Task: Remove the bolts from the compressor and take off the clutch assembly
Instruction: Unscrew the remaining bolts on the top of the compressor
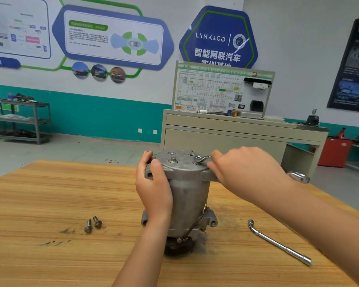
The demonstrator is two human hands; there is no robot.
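Upright grey compressor (187, 189) clasped by curled left hand (153, 189), key (203, 158) at its top pinched by right hand (247, 172), two bolts (97, 222) laid beside

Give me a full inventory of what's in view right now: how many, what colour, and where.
compressor: one, silver-grey, standing on end mid-table, black clutch end down
bolts: two, dark grey, loose on the table left of the compressor
L-shaped wrench: one, chrome, lying on the table, right
ratchet head: one, chrome, behind the right forearm
bent metal rod: one, silver, in the compressor's top
table: one, wood-grain, foreground
training bench: one, beige, behind the table
shelf rack: one, grey, far left
cabinet: one, red, far right
left hand: one, grips the compressor's upper flange
right hand: one, holds the rod's outer end
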